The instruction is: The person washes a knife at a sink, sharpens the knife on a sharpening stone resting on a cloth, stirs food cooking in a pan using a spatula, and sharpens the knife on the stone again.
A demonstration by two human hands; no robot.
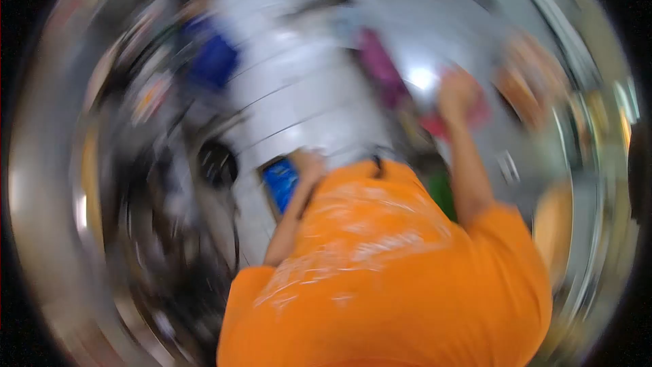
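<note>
Motion blur covers the whole view. My left hand [310, 164] hangs low by my side, closed at the edge of a phone [279, 182] with a bright blue face and a dark border. Over the grey worktop, my right hand [459, 92] is closed on a pinkish-red cloth [481, 110], which spreads out on both sides of the fist. Its finger details are smeared. To the right of the cloth lies a brownish-pink object [526, 85], too blurred to name.
The grey worktop [435, 27] runs along my right, with a magenta item [382, 64] at its near edge. White floor tiles [292, 102] stretch ahead. At left are a blue item [214, 60], a round black object [218, 163] and blurred clutter.
</note>
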